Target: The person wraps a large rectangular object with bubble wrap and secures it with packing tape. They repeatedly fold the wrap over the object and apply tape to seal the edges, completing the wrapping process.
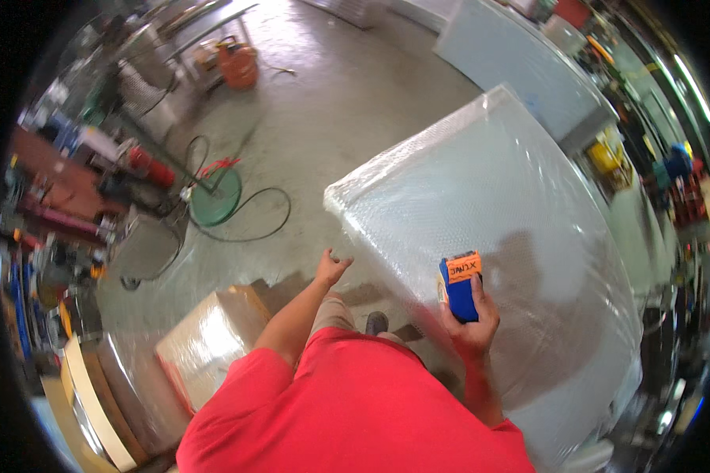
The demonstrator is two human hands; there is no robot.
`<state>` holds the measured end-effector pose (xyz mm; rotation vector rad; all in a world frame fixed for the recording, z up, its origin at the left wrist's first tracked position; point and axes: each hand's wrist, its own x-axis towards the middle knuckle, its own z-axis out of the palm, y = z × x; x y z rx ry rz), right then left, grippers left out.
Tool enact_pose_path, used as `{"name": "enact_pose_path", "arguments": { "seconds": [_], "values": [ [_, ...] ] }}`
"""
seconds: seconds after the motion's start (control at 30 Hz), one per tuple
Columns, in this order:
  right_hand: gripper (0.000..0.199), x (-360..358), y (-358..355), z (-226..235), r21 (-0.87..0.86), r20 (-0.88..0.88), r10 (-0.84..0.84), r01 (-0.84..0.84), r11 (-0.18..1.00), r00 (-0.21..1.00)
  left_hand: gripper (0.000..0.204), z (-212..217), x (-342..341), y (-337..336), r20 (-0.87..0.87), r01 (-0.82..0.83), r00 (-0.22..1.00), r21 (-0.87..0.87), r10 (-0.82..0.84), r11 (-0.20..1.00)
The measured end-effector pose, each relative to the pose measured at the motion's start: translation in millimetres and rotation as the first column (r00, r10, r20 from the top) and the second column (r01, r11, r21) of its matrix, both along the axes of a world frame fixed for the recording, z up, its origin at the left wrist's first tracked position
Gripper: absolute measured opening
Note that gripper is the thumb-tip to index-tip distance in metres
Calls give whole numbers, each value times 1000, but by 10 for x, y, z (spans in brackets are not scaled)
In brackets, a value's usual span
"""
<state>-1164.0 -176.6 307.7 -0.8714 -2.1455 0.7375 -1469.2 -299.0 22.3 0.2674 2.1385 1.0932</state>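
Observation:
My right hand [475, 325] is closed around a blue handheld object with an orange label [463, 296]. Its exact kind I cannot make out; a pale edge shows along its left side. It is held above a large flat panel wrapped in bubble wrap [481, 189], which spreads across the right of the view. My left hand [334, 266] reaches forward over the floor, left of the panel's near-left edge. Its fingers are apart and nothing is in them.
Cardboard boxes in clear film [213, 335] stand close on my left. Beyond them a pole rises from a round green base [215, 197], with a black cable looped on the floor. Farther off are an orange gas cylinder [237, 63] and a large pale wrapped block [521, 67].

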Motion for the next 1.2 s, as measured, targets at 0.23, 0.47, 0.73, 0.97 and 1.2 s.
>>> {"name": "enact_pose_path", "arguments": {
  "seconds": [0.23,0.47,0.73,0.97,1.2],
  "values": [
    [71,-331,-774,80,25,26,-627,626,779,779,33,-238,-76,369,580,264,719,281,-382,923],
    [77,-1136,-1528,-52,-321,51,-916,875,362,398,34,104,-437,290,726,563,480,176,-493,807],
    [71,-1855,-2318,-469,-282,-46,-972,930,234,231,53,665,-677,366,683,951,-10,232,-730,204],
    [73,-2402,-2633,-1238,-75,2,-881,878,472,474,74,1582,-775,763,529,927,-315,352,-788,-134],
    [72,-2532,-2545,-1275,-62,2,-880,878,474,475,47,1794,-555,866,513,910,-409,166,-755,-380]
  ]
}}
